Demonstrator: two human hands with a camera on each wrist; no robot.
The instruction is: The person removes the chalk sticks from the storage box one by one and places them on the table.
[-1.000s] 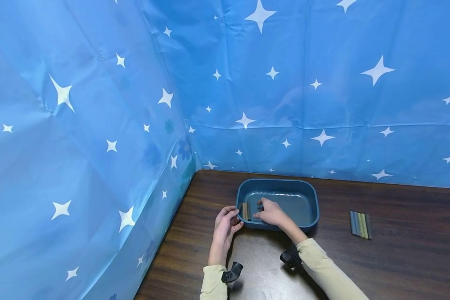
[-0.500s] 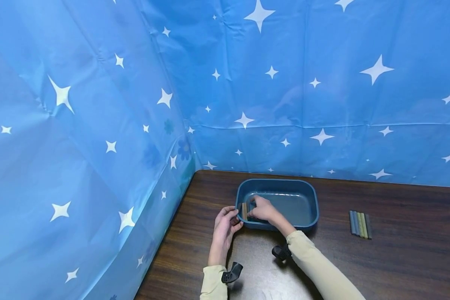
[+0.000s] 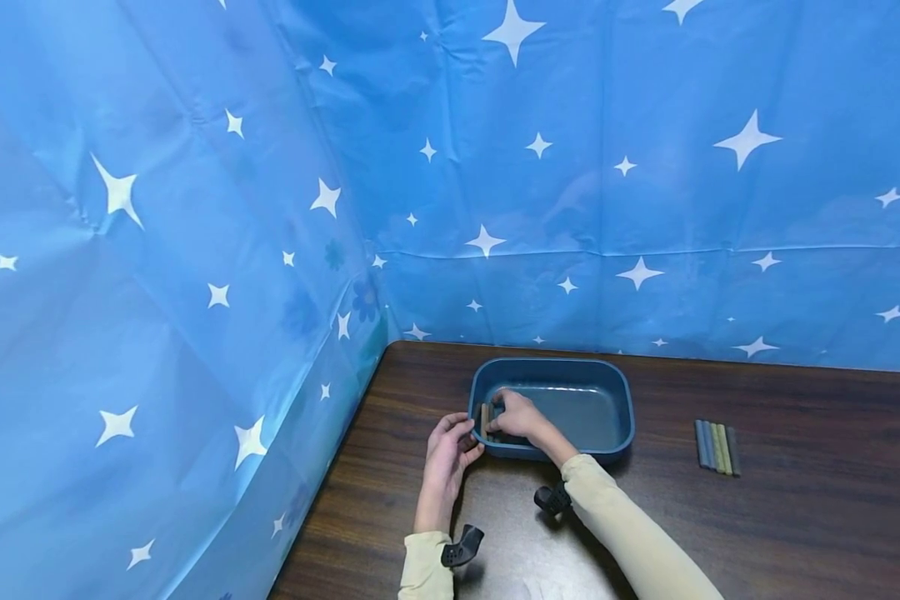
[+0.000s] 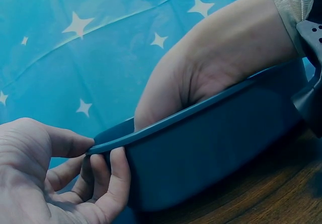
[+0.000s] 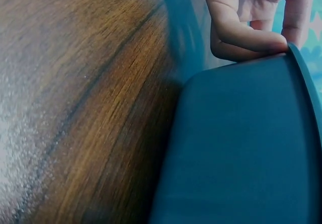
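Observation:
A blue plastic basin (image 3: 626, 400) stands on the table. My left hand (image 3: 446, 454) is at its left end, thumb above and fingertips below, pinching the rim; the left wrist view shows this left hand (image 4: 65, 178) up close. My right hand (image 3: 521, 417) reaches down inside, at the left end. Its thumb and index finger span a dark stick, mostly covered by the hand, that looks like chalk. Against it on the left lies a brown stick (image 3: 485, 422). In the left wrist view the basin wall hides the fingers of my right hand (image 4: 201, 78).
On the dark wood table (image 3: 817, 467), right of the basin, several sticks (image 3: 717, 447) in blue, yellow-green and dark lie side by side. A blue sheet with white stars (image 3: 600, 192) hangs behind and along the left edge.
My right hand has moved left inside the basin, up against the brown sticks. My left hand keeps its place on the rim. The row of sticks on the table is unchanged.

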